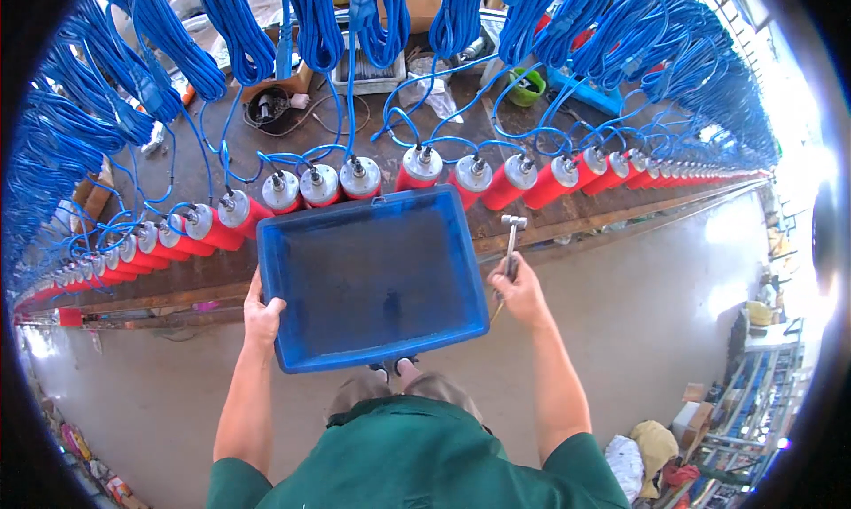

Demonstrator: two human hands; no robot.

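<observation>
A shallow blue plastic tray [381,345] with a dark, stained bottom is held in front of me, its far rim close to the red cylinders [421,168] along the workbench edge. My left hand [263,316] grips the tray's left side, thumb over the rim. To the right of the tray, my right hand [521,292] is closed round a slim metal hammer [512,230], its small head pointing away from me. A thin yellowish piece shows below those fingers; I cannot make out what it is. Each red cylinder has a silver cap and a blue cable fitted to it.
Coiled blue cables [315,22] hang in a row above the workbench [292,141]. On it stand a green bucket [526,88], a dark bowl [266,110] and a grey bin [372,82]. A metal rack [753,403] and sacks [654,451] are at lower right.
</observation>
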